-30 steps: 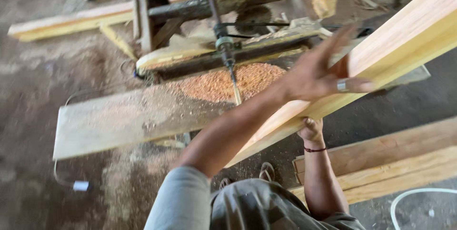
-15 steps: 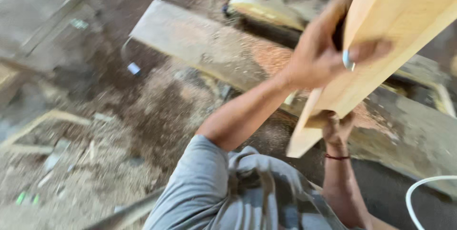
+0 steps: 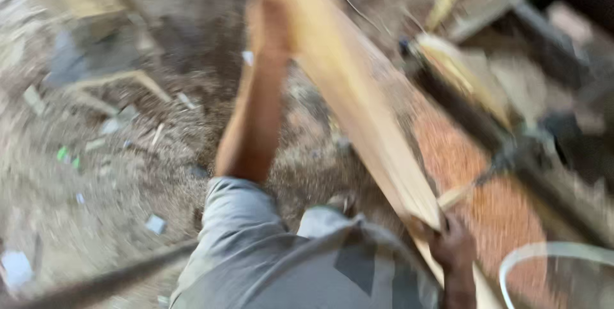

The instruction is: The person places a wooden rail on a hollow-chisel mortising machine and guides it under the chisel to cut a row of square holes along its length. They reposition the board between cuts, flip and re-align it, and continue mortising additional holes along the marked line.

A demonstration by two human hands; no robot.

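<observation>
My right hand (image 3: 453, 245), nearest me at about five o'clock, is clenched around the lower end of the long pale plank (image 3: 358, 111), fingers wrapped under its edge. From there the plank runs up and away toward twelve o'clock, tilted steeply across my view. My left hand (image 3: 276, 24) is far up at twelve o'clock, arm stretched out, pressed against the plank's side; the blur hides the fingers, so I cannot tell whether that grip is closed or only bracing. Beyond the plank, at two to three o'clock, lies the bench (image 3: 473, 175) heaped with reddish sawdust, with a dark machine (image 3: 511, 149) on it. At nine o'clock the floor (image 3: 96, 168) is littered with scraps. I judge the plank is long and held only near its ends: if my upper hand slips, the top could swing down onto the machine, or twist out of my lower grip onto my feet
</observation>
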